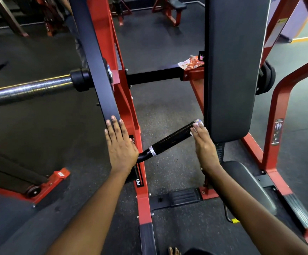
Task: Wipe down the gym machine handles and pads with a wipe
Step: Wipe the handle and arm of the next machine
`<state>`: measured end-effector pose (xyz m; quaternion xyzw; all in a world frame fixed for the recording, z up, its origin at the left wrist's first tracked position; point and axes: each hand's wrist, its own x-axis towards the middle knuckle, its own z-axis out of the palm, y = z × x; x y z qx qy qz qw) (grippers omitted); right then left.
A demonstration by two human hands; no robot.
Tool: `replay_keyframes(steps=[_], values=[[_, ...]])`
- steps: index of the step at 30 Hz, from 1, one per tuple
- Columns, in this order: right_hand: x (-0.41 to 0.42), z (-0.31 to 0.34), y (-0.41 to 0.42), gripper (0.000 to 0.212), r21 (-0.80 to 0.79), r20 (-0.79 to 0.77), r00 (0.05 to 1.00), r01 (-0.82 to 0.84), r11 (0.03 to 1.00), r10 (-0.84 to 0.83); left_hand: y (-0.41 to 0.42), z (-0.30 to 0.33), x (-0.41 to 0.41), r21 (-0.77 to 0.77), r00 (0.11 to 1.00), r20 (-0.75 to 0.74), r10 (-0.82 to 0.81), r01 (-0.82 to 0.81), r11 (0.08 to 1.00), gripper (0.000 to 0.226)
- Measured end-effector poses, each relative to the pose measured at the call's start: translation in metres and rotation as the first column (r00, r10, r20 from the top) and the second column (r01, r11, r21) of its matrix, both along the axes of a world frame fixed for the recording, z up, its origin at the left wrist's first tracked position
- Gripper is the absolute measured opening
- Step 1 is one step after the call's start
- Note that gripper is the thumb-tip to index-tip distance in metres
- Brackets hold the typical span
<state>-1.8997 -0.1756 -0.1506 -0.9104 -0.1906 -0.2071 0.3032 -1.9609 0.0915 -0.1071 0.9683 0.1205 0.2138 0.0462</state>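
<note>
Machine frame (125, 100), red and black, filled most of what I saw, with its tall black back pad (230, 70) standing upright on my right and the seat pad (248, 183) low beside my right forearm. A chrome weight bar (24, 91) stuck out to the left from the black lever arm (98, 67). Between the lever arm and the back pad ran the black handle (169, 139), slanting up to the right from a silver ring. My left hand (121, 144) lay flat on the lower end of the lever arm, fingers straight and holding nothing. My right hand (203, 142) rested on the handle's far end, just beside the back pad, fingers extended over a small white wipe (191, 133) pressed against the grip (only a corner of it showed under my fingers). A crumpled orange wrapper (191, 64) sat on the frame behind the pad.
</note>
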Motion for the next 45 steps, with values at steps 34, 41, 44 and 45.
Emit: replay_keyframes(steps=[34, 41, 44, 45], values=[[0.008, 0.021, 0.023, 0.026, 0.592, -0.79, 0.563, 0.803, 0.064, 0.243, 0.001, -0.001, 0.0, 0.002, 1.0, 0.017, -0.02, 0.02, 1.0, 0.077], [0.019, 0.039, 0.036, 0.033, 0.528, -0.646, 0.588, 0.805, -0.271, 0.488, 0.002, -0.002, 0.001, -0.009, 1.0, 0.02, -0.023, 0.023, 1.0, 0.078], [0.027, 0.037, 0.03, 0.041, 0.469, -0.645, 0.55, 0.833, -0.293, 0.53, 0.002, -0.004, 0.002, -0.002, 0.999, 0.023, -0.022, 0.022, 1.0, 0.079], [0.037, 0.039, 0.024, 0.045, 0.482, -0.644, 0.568, 0.822, -0.304, 0.513, 0.002, -0.003, 0.002, -0.007, 1.0, 0.022, -0.021, 0.021, 1.0, 0.078]])
